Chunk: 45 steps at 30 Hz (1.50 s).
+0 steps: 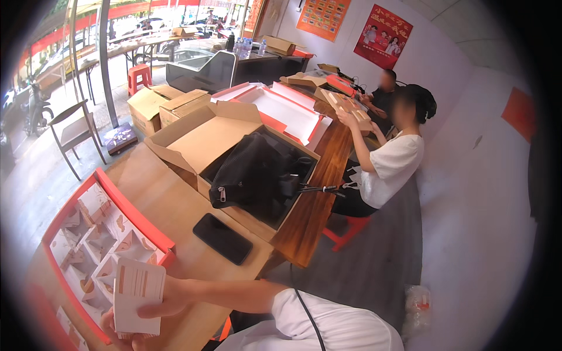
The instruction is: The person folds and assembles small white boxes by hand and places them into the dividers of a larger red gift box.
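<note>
Above the near right part of a red-rimmed box is a small white printed carton. My right hand grips the carton's right side, its thumb across the front. At the lower left edge of the carton, my left hand has its fingers against it; the rest of that hand is hidden. Inside the red-rimmed box, white printed card dividers form several angular compartments. A black smartphone lies on the wooden table, right of the box.
Beyond the phone, an open cardboard box holds a black bag and cables. Red and white box parts lie further back. A co-worker in a white top holds a tray at the table; another person sits behind. A black cable crosses my sleeve.
</note>
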Available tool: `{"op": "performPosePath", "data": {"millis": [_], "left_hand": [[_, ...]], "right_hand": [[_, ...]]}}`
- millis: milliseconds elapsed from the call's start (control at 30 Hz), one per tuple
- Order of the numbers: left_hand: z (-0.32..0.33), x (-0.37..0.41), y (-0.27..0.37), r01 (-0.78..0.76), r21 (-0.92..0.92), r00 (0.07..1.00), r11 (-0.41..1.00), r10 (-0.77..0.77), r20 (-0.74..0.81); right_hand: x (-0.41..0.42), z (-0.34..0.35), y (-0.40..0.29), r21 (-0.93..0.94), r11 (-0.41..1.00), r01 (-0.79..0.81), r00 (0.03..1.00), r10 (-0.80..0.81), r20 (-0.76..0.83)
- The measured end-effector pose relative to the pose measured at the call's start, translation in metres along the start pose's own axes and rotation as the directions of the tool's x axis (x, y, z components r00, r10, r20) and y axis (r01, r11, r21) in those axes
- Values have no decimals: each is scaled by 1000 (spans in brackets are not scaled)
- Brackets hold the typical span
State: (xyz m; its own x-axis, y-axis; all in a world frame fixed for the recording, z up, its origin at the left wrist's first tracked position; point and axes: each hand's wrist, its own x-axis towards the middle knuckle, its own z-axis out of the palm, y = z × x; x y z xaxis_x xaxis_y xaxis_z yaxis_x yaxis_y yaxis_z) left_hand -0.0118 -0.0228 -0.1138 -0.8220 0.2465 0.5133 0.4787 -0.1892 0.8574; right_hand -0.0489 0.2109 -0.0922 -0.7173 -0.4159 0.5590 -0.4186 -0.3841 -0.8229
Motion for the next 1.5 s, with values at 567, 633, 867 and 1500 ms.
{"op": "performPosePath", "data": {"millis": [567,633,867,1500], "left_hand": [[-19,-4,16,401,-67,912,914,-391,120],[-10,-16,12,338,254,940,906,-337,-47],[5,-12,6,249,416,953,875,-145,-266],[-14,-41,-17,305,374,935,876,-202,-291]], "right_hand": [[8,-27,2,237,970,-51,973,102,-207],[14,-23,-10,211,976,-54,971,100,-215],[15,-16,-14,73,985,-156,986,159,-44],[17,-22,-9,88,994,-66,978,82,-193]]}}
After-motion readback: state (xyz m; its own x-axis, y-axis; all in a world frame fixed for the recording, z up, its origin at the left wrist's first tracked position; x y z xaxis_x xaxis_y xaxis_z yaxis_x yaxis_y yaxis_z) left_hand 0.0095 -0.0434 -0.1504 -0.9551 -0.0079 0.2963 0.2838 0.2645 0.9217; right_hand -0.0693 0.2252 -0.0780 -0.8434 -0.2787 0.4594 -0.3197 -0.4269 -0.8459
